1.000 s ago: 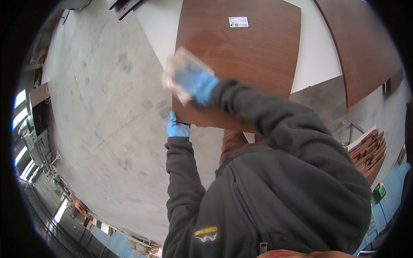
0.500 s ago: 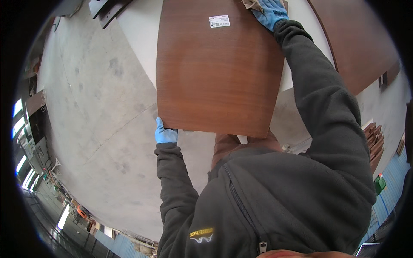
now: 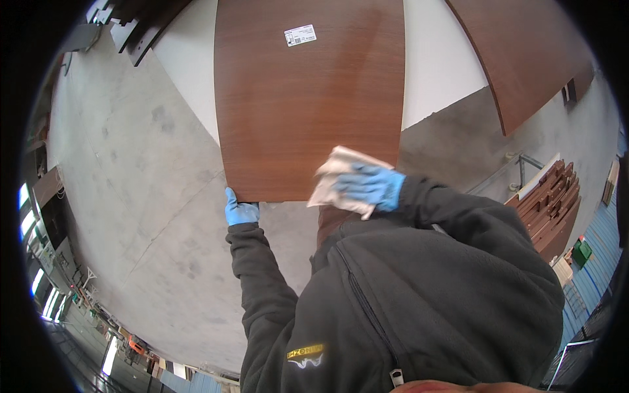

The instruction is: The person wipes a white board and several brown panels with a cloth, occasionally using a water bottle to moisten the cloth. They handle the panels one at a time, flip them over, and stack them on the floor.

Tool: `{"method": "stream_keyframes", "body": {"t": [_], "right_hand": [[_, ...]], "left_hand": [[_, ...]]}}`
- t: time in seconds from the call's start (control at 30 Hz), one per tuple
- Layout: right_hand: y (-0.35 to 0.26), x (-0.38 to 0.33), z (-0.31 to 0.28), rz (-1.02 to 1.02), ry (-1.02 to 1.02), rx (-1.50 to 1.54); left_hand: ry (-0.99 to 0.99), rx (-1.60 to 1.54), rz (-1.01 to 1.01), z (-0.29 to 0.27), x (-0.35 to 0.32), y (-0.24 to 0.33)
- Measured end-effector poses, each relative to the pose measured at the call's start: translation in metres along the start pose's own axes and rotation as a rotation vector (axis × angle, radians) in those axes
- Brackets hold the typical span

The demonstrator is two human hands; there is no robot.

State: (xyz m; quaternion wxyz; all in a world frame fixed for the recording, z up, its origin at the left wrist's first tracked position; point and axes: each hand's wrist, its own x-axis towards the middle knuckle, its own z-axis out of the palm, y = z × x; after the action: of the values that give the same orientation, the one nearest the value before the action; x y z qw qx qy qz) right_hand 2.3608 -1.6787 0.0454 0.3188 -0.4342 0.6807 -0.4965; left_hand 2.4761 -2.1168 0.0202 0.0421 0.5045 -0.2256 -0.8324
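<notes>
A large reddish-brown wood panel (image 3: 308, 111) lies before me, a white label (image 3: 300, 35) stuck near its far end. My left hand (image 3: 241, 209), in a blue glove, grips the panel's near left corner, thumb along the side edge and fingers hidden beneath. In my blue-gloved right hand (image 3: 372, 186) is a crumpled beige cloth (image 3: 341, 177). Its fingers are spread flat over the cloth, which is at the panel's near right corner and hangs past the near edge.
Under the panel is a white board (image 3: 439, 65). Another brown panel (image 3: 524, 52) lies at the far right. A stack of brown wooden pieces (image 3: 547, 203) stands on the right, beside a metal frame (image 3: 522, 167). Dark boards (image 3: 147, 29) jut in at the far left.
My right hand has swept the cloth from the panel's far right part back to its near right corner. My left hand keeps its hold on the near left corner.
</notes>
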Motion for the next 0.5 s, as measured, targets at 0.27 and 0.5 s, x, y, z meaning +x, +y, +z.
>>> {"method": "stream_keyframes", "body": {"t": [0.27,0.5], "right_hand": [[0.070,0.115,-0.256,0.142,0.374,-0.923],[0.093,0.140,-0.305,0.085,0.592,-1.425]], "left_hand": [[-0.015,0.037,-0.013,0.000,-0.001,0.002],[0.044,0.021,-0.008,0.004,-0.003,0.005]]}}
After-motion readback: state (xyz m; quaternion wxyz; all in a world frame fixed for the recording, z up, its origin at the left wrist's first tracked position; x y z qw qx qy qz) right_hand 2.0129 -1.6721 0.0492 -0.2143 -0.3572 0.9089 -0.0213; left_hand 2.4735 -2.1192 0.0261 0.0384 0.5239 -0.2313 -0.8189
